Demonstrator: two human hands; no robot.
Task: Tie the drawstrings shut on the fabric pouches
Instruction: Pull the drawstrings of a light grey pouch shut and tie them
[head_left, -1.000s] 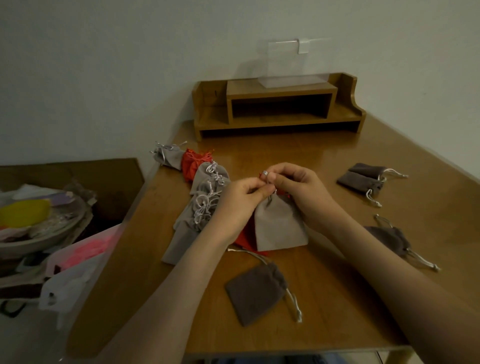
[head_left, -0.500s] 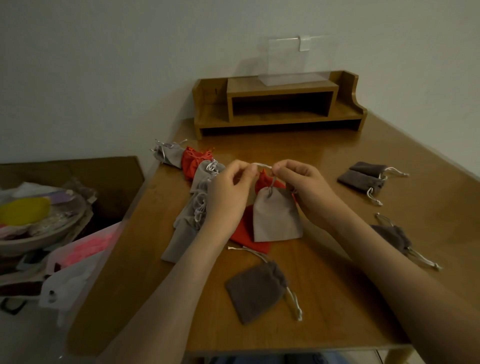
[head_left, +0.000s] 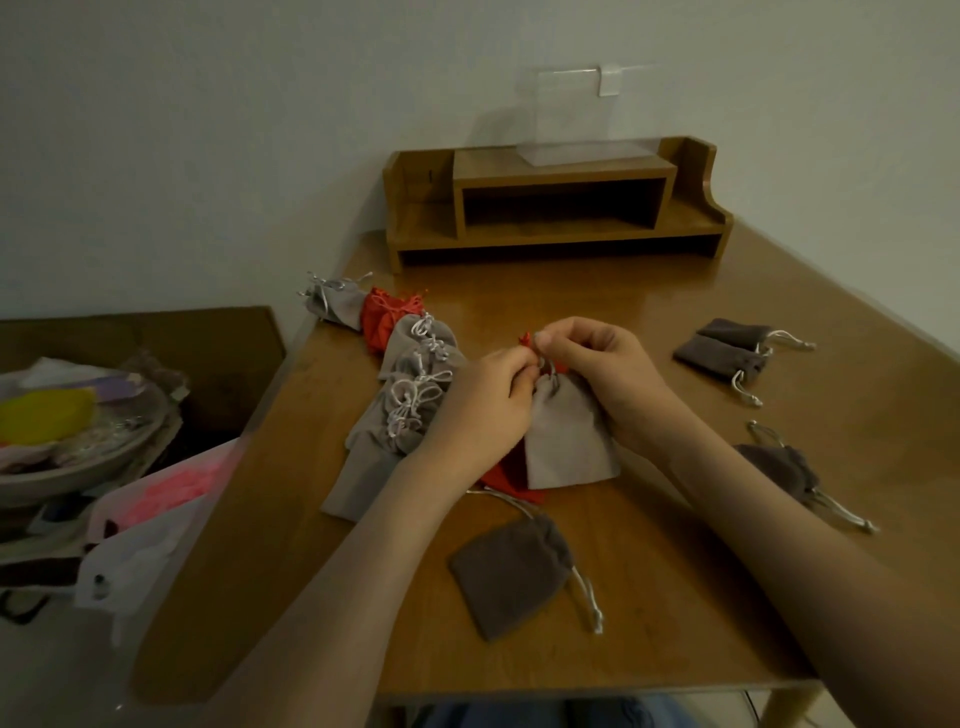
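Cord, silver (head_left: 551, 370) and looped, gathers the neck of one light grey pouch (head_left: 569, 441), which stands near the middle of the wooden table (head_left: 623, 291) with its lower edge on the wood. Both hands meet at that neck: the left hand (head_left: 480, 410) pinches the cord between thumb and curled fingers, and the right hand (head_left: 608, 374) pinches it from the other side, thumb against forefinger, the two hands touching. Under the grey pouch lies one red pouch (head_left: 511, 473), its tip showing above the fingertips. In front, nearer the person, one dark brown pouch (head_left: 511, 574) lies flat with its cord trailing to the right. Left of the hands a row of pouches (head_left: 410, 395) with knotted silver cords overlaps along the table edge; most are light grey, their exact number hard to tell, with a second red pouch (head_left: 387, 317) near the far end and one grey pouch (head_left: 332, 301) beyond it. To the right, two dark pouches (head_left: 727, 345) lie side by side, and a further dark pouch (head_left: 784, 465) lies nearer the right forearm, making four dark ones in all. At the back of the table stands one wooden desk shelf (head_left: 556, 208), with one clear plastic stand (head_left: 582, 119) on top. Off the table at left sit one shallow bowl (head_left: 78, 467) of clutter and a pink plastic bag (head_left: 166, 493).
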